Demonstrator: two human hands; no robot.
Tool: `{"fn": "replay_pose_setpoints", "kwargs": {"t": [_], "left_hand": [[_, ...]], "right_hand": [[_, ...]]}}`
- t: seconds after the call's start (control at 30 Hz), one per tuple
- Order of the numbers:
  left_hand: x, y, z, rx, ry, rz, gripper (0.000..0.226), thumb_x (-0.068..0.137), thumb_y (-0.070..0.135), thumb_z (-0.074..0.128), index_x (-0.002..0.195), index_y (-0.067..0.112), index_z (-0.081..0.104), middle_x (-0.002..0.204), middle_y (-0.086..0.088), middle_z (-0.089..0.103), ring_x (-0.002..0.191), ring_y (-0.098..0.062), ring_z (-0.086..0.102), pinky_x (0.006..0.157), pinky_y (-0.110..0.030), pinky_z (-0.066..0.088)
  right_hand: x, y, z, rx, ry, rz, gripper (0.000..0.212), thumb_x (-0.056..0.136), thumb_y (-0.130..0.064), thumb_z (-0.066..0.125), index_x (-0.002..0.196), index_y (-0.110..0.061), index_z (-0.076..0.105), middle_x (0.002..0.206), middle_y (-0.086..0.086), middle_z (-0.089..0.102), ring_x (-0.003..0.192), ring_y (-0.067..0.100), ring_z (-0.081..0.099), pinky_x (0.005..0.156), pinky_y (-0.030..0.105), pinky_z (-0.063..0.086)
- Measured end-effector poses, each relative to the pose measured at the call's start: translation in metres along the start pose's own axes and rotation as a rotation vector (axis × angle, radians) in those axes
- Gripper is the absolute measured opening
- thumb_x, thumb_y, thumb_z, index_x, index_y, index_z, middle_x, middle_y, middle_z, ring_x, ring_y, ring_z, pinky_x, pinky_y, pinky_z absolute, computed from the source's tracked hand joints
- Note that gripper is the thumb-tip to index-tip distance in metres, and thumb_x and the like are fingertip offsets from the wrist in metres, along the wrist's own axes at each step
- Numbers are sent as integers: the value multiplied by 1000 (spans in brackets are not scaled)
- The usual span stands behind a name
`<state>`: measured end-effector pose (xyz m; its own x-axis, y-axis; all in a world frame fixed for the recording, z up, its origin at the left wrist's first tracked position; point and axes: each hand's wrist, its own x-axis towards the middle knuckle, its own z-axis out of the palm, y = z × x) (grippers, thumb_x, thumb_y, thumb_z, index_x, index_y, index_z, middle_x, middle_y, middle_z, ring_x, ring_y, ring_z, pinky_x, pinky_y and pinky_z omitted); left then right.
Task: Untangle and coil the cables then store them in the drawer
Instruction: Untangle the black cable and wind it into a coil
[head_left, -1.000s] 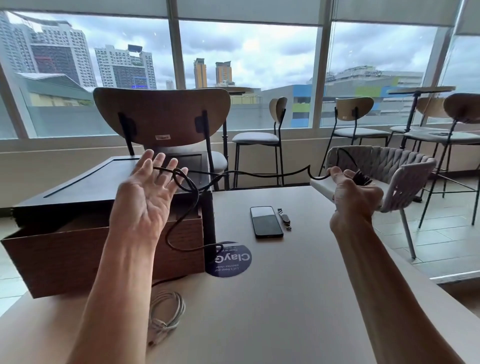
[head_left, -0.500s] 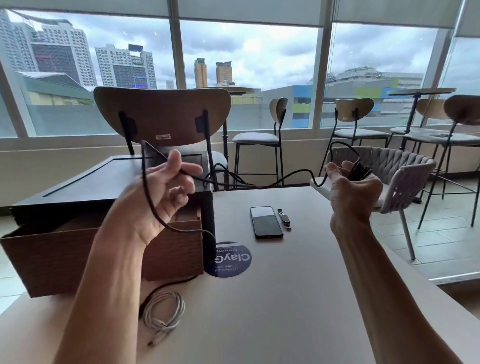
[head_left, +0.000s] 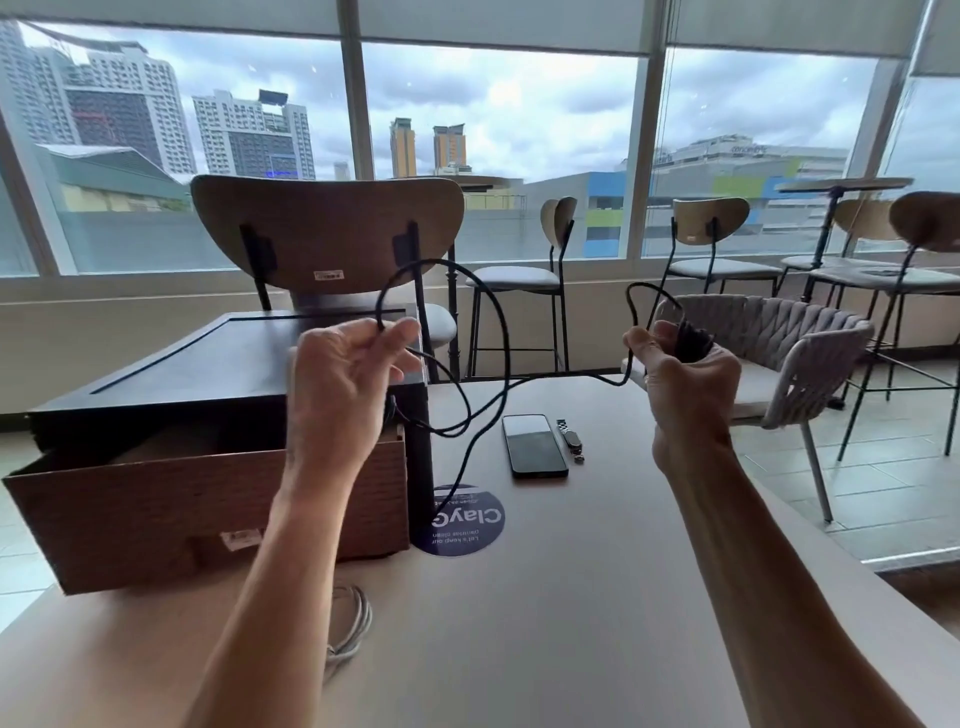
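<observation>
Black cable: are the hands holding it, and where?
Yes, both hold it. The left hand pinches a loop of the black cable partway along its length. The right hand grips a bunched-up part of it.

Round blue sticker (head_left: 470, 525) on the table (head_left: 597, 597), left of its middle, reads "ClayG" in big white letters, upside down from here. The small lines under it are too blurred to read. Pale labels on the chair back (head_left: 327, 228) and the drawer (head_left: 156, 509) front are too small to read.
</observation>
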<state>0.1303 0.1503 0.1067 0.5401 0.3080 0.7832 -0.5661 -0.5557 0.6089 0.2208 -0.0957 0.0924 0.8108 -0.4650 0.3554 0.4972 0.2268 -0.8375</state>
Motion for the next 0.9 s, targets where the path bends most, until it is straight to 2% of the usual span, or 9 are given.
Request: {"fn": "replay_pose_setpoints", "kwargs": {"t": [0.1, 0.2, 0.37, 0.47, 0.53, 0.6, 0.67, 0.73, 0.9], "left_hand": [[-8, 1, 19, 100, -99, -40, 37, 90, 44, 68, 66, 16, 71, 54, 7, 68, 44, -8, 61, 48, -15, 46], [-15, 8, 32, 124, -207, -128, 39, 89, 43, 70, 64, 13, 70, 50, 1, 66, 38, -9, 56, 45, -17, 45], [-24, 16, 52, -348, -224, -595, 50, 96, 41, 59, 77, -5, 69, 51, -3, 63, 39, -7, 50, 41, -15, 38], [-29, 8, 61, -119, -533, -745, 48, 104, 36, 48, 92, -5, 68, 67, -9, 72, 49, -10, 60, 47, -17, 46], [-33, 4, 63, 403, -676, -625, 42, 105, 38, 46, 98, 1, 65, 88, -14, 75, 76, -23, 71, 70, -27, 57], [-34, 12, 63, 719, -542, -383, 31, 103, 34, 50, 106, 6, 64, 102, -12, 71, 96, -34, 68, 81, -37, 53], [-32, 28, 59, 533, -340, -162, 21, 101, 28, 55, 110, 12, 64, 100, -9, 72, 93, -29, 69, 79, -42, 55], [-26, 46, 57, 173, -283, -168, 11, 99, 27, 60, 102, 18, 65, 88, 0, 74, 80, -13, 72, 75, -36, 59], [-48, 52, 83, 110, -612, -206, 34, 93, 30, 69, 124, 20, 60, 112, 7, 65, 89, 1, 63, 78, -9, 47]], "right_hand": [[-6, -11, 1, 69, -215, 89, 18, 84, -9, 77, 99, -5, 68, 84, 7, 71, 55, 5, 50, 54, 19, 40], [-6, -20, -2, 237, -307, 182, 14, 86, -10, 71, 97, -2, 67, 57, -4, 61, 45, 3, 38, 51, 15, 37], [-3, -27, -9, 462, -337, 336, 19, 81, -18, 70, 93, -3, 68, 41, -10, 43, 41, 4, 34, 54, 12, 39], [-2, -29, -8, 483, -345, 392, 17, 79, -19, 71, 88, -5, 69, 40, -10, 40, 36, 5, 35, 48, 11, 38], [-4, -30, -6, 456, -367, 404, 15, 85, -16, 69, 91, -3, 67, 39, -11, 41, 35, 5, 34, 44, 11, 36], [-9, -31, -3, 423, -377, 423, 17, 91, -12, 65, 104, 0, 63, 39, -11, 48, 34, 3, 39, 43, 10, 36], [-15, -31, 2, 420, -383, 435, 33, 93, -10, 63, 122, 4, 58, 41, -11, 53, 36, 2, 43, 47, 10, 38], [-20, -32, 6, 416, -395, 420, 45, 92, -10, 64, 131, 9, 53, 42, -11, 54, 37, 2, 42, 50, 10, 38], [-30, -40, 18, 440, -380, 371, 35, 90, -5, 66, 122, 6, 57, 46, -8, 59, 37, 2, 38, 47, 11, 36]]}}
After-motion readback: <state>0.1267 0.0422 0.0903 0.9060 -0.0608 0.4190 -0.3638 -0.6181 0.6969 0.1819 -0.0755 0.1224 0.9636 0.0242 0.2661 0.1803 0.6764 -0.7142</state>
